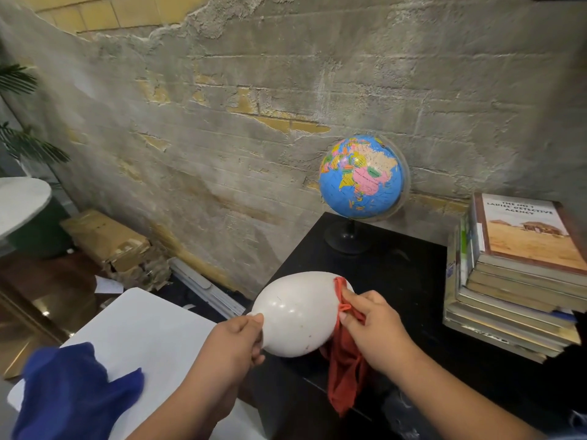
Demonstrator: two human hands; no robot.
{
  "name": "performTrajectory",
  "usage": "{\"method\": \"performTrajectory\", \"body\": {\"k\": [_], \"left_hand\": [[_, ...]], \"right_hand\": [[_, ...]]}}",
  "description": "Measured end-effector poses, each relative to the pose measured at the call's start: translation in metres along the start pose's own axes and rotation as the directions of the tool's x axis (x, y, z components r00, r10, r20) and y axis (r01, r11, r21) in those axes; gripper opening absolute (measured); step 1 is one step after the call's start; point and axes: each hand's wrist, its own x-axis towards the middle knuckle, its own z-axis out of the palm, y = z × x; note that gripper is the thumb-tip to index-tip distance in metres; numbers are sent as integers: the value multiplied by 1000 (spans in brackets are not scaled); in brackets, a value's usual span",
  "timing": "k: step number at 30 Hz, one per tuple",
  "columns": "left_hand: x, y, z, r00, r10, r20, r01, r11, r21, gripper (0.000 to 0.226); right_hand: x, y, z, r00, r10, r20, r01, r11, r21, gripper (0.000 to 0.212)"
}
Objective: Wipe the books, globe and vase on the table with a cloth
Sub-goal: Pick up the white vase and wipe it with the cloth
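- A blue cloth (76, 392) lies crumpled on a white surface (152, 328) at the near left.
- The left hand (235, 341) grips the narrow end of the vase (298, 315), fingers curled round it.
- The white, egg-shaped vase is tipped on its side over the near left corner of the black table (413, 281). Its long axis runs left to right, with the narrow end pointing left and the broad end pointing right and slightly away. It may be clear of the tabletop; the view does not settle this.
- A red cloth (346, 369) is pressed to the broad end, and its tail hangs down.
- The right hand (371, 328) pinches that cloth against the vase.
- The globe (362, 176) stands upright at the table's back, near the wall.
- The books (514, 274) are stacked flat at the right edge.
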Motion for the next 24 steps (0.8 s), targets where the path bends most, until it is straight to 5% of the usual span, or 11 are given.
{"method": "performTrajectory", "body": {"k": [4,9,14,19,24], "left_hand": [[-2,-1,1,999,-21,35,26,990,-141,30],[-9,0,4,997,-28,69,46,961,-273,25],[-17,5,17,990,-50,128,100,903,-417,19],[-23,8,21,987,-64,150,132,851,-508,26],[-34,15,33,977,-47,207,155,826,-542,35]], "right_hand": [[-18,-13,16,971,-221,88,212,973,95,55],[-6,-4,3,998,-64,-27,64,998,-4,45],[-25,-33,16,937,-332,107,348,910,-226,49],[-14,-28,-1,978,-209,1,202,942,-269,52],[-39,-54,14,918,-352,183,397,816,-420,51]]}}
